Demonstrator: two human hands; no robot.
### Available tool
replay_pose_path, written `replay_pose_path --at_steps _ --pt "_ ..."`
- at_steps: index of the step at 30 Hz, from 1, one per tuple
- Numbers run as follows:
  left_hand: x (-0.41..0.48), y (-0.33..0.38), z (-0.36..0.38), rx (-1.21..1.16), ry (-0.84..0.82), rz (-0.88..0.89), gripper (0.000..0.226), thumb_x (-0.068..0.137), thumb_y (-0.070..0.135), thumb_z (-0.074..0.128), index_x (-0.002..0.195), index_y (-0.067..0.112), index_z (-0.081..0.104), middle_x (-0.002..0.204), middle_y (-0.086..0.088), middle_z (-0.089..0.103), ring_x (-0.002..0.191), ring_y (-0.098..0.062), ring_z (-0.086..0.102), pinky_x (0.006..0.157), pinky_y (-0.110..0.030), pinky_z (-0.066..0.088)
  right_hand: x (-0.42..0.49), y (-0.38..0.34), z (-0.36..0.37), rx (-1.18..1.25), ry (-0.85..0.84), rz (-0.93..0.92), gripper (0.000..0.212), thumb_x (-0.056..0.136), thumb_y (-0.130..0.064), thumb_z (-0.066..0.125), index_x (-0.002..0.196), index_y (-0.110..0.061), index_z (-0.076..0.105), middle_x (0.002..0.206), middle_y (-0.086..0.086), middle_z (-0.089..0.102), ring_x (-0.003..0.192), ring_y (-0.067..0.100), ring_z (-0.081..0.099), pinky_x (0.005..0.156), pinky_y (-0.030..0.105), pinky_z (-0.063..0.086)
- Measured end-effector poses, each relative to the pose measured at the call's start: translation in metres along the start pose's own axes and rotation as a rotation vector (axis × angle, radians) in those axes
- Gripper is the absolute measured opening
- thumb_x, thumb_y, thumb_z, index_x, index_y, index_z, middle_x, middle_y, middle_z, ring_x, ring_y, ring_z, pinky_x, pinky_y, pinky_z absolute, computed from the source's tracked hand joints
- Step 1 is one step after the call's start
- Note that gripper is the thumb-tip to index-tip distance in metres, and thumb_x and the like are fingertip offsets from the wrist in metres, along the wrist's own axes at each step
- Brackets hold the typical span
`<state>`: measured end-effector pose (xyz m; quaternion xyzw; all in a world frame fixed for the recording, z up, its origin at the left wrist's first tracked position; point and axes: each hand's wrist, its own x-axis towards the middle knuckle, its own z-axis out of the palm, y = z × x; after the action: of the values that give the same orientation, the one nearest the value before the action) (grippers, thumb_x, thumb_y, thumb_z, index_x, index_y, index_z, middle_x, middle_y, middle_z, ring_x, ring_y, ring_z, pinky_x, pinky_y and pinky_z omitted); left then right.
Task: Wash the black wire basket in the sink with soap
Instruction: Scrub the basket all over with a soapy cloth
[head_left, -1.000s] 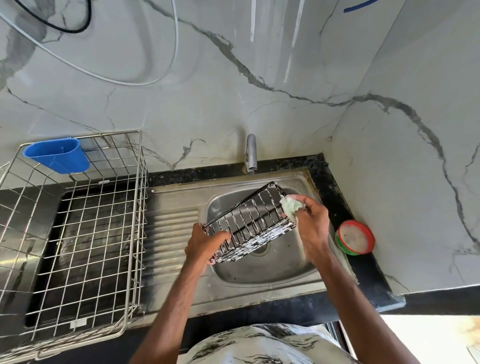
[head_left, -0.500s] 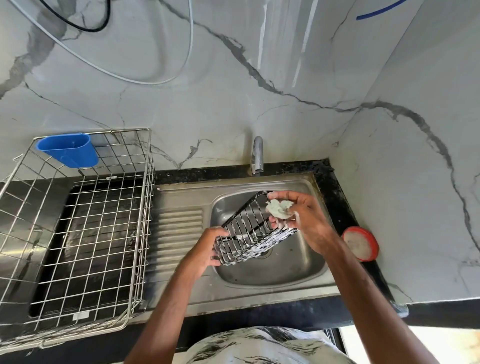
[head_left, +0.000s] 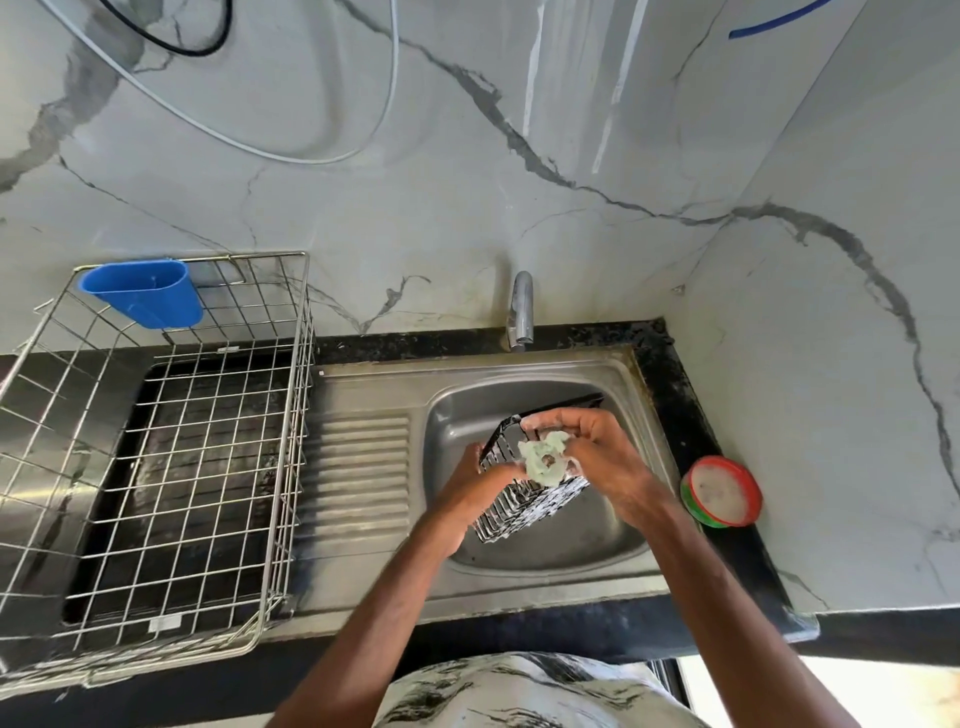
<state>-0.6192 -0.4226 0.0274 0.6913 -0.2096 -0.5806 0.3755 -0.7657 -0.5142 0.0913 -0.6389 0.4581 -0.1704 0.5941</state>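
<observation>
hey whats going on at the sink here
A person is washing a black wire basket over the steel sink. Their left hand grips the basket's left end and holds it tilted above the bowl. Their right hand presses a pale green soapy scrubber against it. Foam clings to the wires. No water is visibly running from the tap. A red and green soap tub sits open on the counter to the right.

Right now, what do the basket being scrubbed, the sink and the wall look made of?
Black wire basket: thin metal wire, probably black-coated, streaked with suds. Sink: likely stainless steel, dull grey sheen, pressed drainer ridges. Wall: polished marble or marble-look tile, grey veins and glossy reflections.
</observation>
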Motion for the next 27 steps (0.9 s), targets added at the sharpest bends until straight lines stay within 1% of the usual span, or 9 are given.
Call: replay_pose_path --at_steps 3,7,12,15,18,20,23,25,27 --pt "0.001 0.000 0.005 -0.032 0.034 -0.019 0.080 0.095 0.029 0.071 0.160 0.029 0.024 0.165 -0.008 0.035 0.138 -0.037 0.048 0.112 -0.065 0.040 0.002 0.001 0.002 -0.027 -0.043 -0.011 0.042 0.091 0.016 0.052 0.109 -0.014 0.075 0.097 0.005 0.078 0.089 0.018 0.075 0.071 0.029 0.059" --pt "-0.003 -0.001 0.002 -0.044 0.032 -0.040 0.084 0.091 0.029 0.072 0.160 0.030 0.023 0.166 -0.013 0.030 0.131 -0.041 0.050 0.104 -0.066 0.048 0.005 -0.001 -0.013 -0.229 -0.079 -0.122 0.046 0.088 0.013 0.056 0.111 -0.023 0.074 0.101 -0.005 0.078 0.093 0.013 0.075 0.079 0.043 0.063" --pt "-0.009 -0.002 0.001 -0.049 0.010 -0.018 0.081 0.087 0.027 0.072 0.156 0.024 0.029 0.165 -0.011 0.029 0.133 -0.036 0.045 0.102 -0.063 0.050 0.008 -0.017 -0.036 -0.443 0.236 -0.359 0.039 0.084 0.009 0.066 0.114 -0.016 0.070 0.109 0.002 0.076 0.089 0.007 0.074 0.068 0.022 0.062" --pt "-0.014 0.000 0.003 -0.025 -0.008 0.028 0.093 0.069 0.040 0.073 0.152 0.026 0.034 0.161 -0.006 0.034 0.127 -0.024 0.046 0.100 -0.062 0.050 0.011 -0.017 -0.028 -0.610 0.424 -0.494 0.029 0.082 0.004 0.074 0.106 -0.013 0.074 0.100 0.005 0.078 0.069 0.010 0.074 0.053 0.031 0.062" --pt "-0.016 0.003 0.005 -0.039 -0.003 0.043 0.095 0.065 0.044 0.071 0.151 0.026 0.035 0.160 -0.005 0.036 0.126 -0.022 0.045 0.097 -0.061 0.052 0.010 -0.011 -0.005 -0.697 0.384 -0.485 0.030 0.086 0.005 0.069 0.109 -0.012 0.077 0.097 0.010 0.078 0.061 0.010 0.072 0.044 0.029 0.057" --pt "-0.015 0.004 0.006 -0.052 0.017 0.030 0.091 0.068 0.047 0.069 0.150 0.026 0.035 0.159 -0.004 0.037 0.126 -0.022 0.045 0.096 -0.063 0.053 0.006 -0.005 0.009 -0.692 0.344 -0.544 0.037 0.086 0.012 0.061 0.110 -0.011 0.077 0.103 0.011 0.077 0.070 0.016 0.076 0.052 0.030 0.061" --pt "-0.012 0.002 0.006 -0.085 0.063 0.017 0.072 0.084 0.044 0.070 0.146 0.025 0.037 0.157 -0.007 0.038 0.124 -0.023 0.046 0.094 -0.063 0.056 0.002 -0.001 0.026 -0.731 0.271 -0.637 0.045 0.085 0.018 0.052 0.118 -0.005 0.073 0.119 0.016 0.072 0.104 0.025 0.073 0.082 0.035 0.063" --pt "-0.009 -0.001 0.005 -0.107 0.086 0.008 0.074 0.089 0.040 0.069 0.151 0.025 0.031 0.161 -0.008 0.034 0.123 -0.023 0.045 0.092 -0.059 0.058 0.001 0.001 0.033 -0.761 0.207 -0.663 0.045 0.089 0.016 0.047 0.125 -0.001 0.068 0.128 0.021 0.067 0.119 0.029 0.066 0.100 0.033 0.055" --pt "-0.008 -0.005 0.005 -0.106 0.095 0.015 0.083 0.092 0.040 0.068 0.160 0.026 0.022 0.164 -0.009 0.030 0.123 -0.022 0.044 0.086 -0.052 0.058 0.000 0.005 0.036 -0.801 0.165 -0.701 0.045 0.091 0.012 0.041 0.127 -0.001 0.066 0.129 0.021 0.065 0.121 0.030 0.062 0.105 0.033 0.051"
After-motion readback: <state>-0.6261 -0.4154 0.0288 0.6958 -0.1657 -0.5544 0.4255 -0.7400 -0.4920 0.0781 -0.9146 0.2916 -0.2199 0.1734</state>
